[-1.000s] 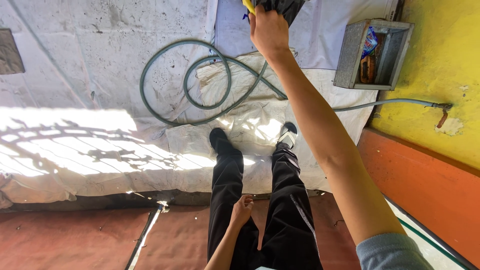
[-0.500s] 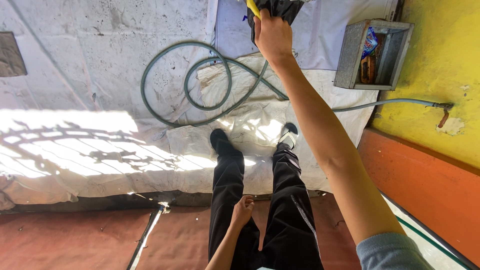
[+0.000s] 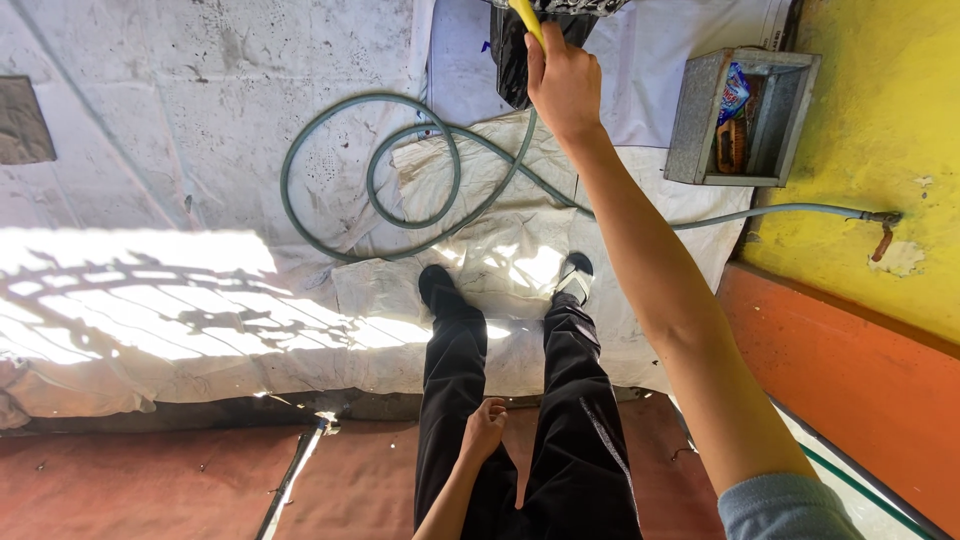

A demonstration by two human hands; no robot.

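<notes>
Both hands are in view, far apart. Right hand (image 3: pixel 563 80) is stretched far forward on a nearly straight arm, its fingers clenched round a yellow handle (image 3: pixel 526 20) at the top edge of the view; what the handle belongs to runs out of the picture. Just beyond the knuckles lies a dark bundle (image 3: pixel 520 55) on the pale floor sheet (image 3: pixel 180 140). Left hand (image 3: pixel 484 428) hangs low beside the left thigh of the black trousers (image 3: pixel 575 420), fingers loosely curled and holding nothing, resting against the cloth.

Compared with half a second before, the right hand has eased slightly downward and to the right in the view, so more of the yellow handle shows above the fist; the left hand has not shifted, and the feet stand as they did.

A grey-green hose (image 3: pixel 400 165) lies in two loose loops on the sheet ahead of the black shoes (image 3: pixel 437 285) and runs on under the outstretched arm to a tap (image 3: pixel 880 218) on the yellow wall (image 3: pixel 880 120). Near the right forearm stands an open grey metal box (image 3: pixel 700 120) with a brush and a packet inside.
</notes>
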